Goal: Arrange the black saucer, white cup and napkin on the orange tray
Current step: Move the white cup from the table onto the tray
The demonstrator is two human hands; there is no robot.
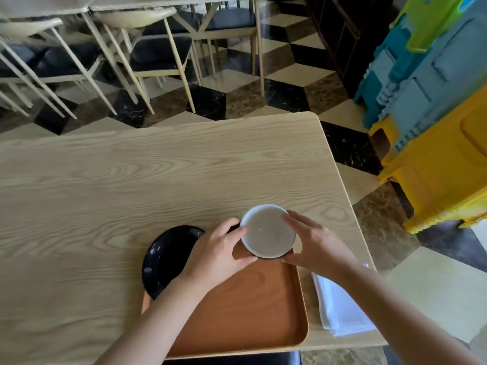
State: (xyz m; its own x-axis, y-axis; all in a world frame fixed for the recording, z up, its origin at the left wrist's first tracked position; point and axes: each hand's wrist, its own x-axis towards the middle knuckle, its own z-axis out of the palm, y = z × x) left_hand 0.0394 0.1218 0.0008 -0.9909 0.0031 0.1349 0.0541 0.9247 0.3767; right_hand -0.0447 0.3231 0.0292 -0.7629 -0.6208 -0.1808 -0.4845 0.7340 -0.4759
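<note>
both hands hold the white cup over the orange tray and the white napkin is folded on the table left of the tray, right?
Not quite: the head view shows the folded white napkin right of the orange wooden tray. Both hands, left and right, do hold the round white cup.

Pale wood-grain tabletop (131, 175). Orange tray (245, 306) at near edge. Black saucer (166, 256) overlapping tray's left rim. Folded white napkin (340, 309) just right of tray, on tabletop.

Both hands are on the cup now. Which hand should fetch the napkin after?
Probably the right hand: the folded white napkin lies on the wooden table right of the orange tray, beside that forearm. The left hand would cross over.
</note>
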